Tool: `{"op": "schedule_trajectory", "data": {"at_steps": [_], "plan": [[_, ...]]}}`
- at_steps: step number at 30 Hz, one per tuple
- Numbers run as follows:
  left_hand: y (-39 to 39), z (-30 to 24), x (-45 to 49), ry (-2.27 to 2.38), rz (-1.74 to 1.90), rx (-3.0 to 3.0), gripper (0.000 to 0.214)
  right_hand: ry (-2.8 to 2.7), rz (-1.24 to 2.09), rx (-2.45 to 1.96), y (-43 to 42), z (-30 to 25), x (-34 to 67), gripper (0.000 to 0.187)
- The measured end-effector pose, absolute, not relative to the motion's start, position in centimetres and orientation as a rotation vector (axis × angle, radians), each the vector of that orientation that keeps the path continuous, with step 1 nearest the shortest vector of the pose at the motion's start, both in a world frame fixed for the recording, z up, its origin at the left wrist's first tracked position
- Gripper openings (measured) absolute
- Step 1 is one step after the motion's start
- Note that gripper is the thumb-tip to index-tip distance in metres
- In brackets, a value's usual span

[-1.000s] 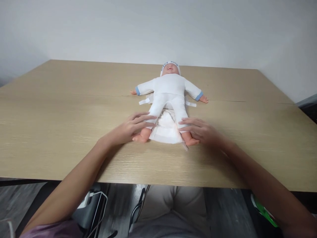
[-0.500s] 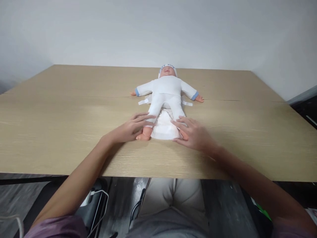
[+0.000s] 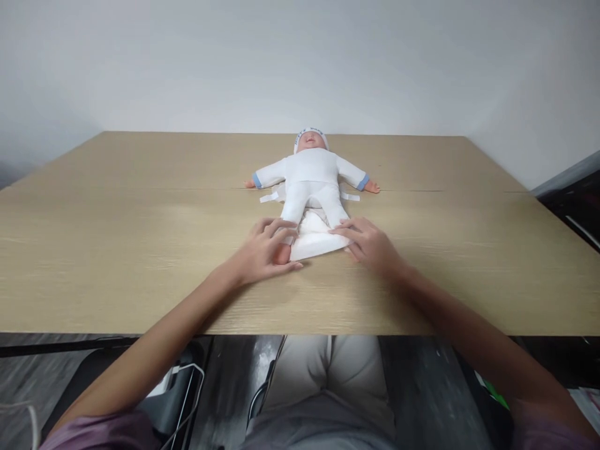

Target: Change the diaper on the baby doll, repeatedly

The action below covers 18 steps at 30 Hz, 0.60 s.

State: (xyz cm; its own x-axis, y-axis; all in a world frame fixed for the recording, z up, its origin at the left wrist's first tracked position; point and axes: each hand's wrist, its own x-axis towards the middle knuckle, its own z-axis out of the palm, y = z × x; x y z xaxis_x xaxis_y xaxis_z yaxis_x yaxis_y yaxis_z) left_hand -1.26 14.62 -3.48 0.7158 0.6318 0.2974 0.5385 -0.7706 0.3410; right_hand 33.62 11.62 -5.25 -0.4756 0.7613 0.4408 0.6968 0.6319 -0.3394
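A baby doll [image 3: 311,167] in a white suit with blue cuffs and a printed cap lies on its back, arms spread and feet toward me. Under its hips is a white diaper [image 3: 315,242]; the two side tabs stick out, and the front part spreads between the legs. Around the doll's foot on the left sits my left hand [image 3: 268,251], open, with its thumb apart from the fingers near the diaper's corner. My right hand [image 3: 371,245] has its fingers closed at the diaper's right corner, by the other foot; its thumb is mostly hidden.
The wooden table [image 3: 140,250] has a seam across it and a pale wall [image 3: 281,62] behind. Below the front edge are my legs [image 3: 328,369], a dark chair with a white cable [image 3: 199,381], and dark furniture [image 3: 576,194] at the right.
The diaper's near edge has lifted on the right and now slants. My right fingers have closed at its corner. My left hand has shifted slightly right, with its thumb now showing below the foot.
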Motion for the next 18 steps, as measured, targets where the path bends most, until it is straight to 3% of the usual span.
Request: {"op": "schedule_trajectory", "data": {"at_steps": [2, 8, 14, 18], "plan": [[14.1, -3.8, -0.3, 1.008, 0.650, 2.685, 0.059, -2.203, 0.227, -1.140, 11.8, -5.2, 33.5, 0.040], [14.7, -2.9, 1.1, 1.123, 0.768, 2.653, 0.020, -1.917, 0.384, -1.120, 13.2, -4.1, 31.8, 0.029], [22.2, 0.2, 1.9, 1.107, 1.071, 2.407, 0.031, -1.706, 0.316, -1.108, 20.4, -2.7, 31.1, 0.037], [29.3, 0.1, 3.4, 1.120, 1.125, 1.936, 0.034, -1.496, 0.658, -1.201, 27.9, -2.6, 30.9, 0.049]]}}
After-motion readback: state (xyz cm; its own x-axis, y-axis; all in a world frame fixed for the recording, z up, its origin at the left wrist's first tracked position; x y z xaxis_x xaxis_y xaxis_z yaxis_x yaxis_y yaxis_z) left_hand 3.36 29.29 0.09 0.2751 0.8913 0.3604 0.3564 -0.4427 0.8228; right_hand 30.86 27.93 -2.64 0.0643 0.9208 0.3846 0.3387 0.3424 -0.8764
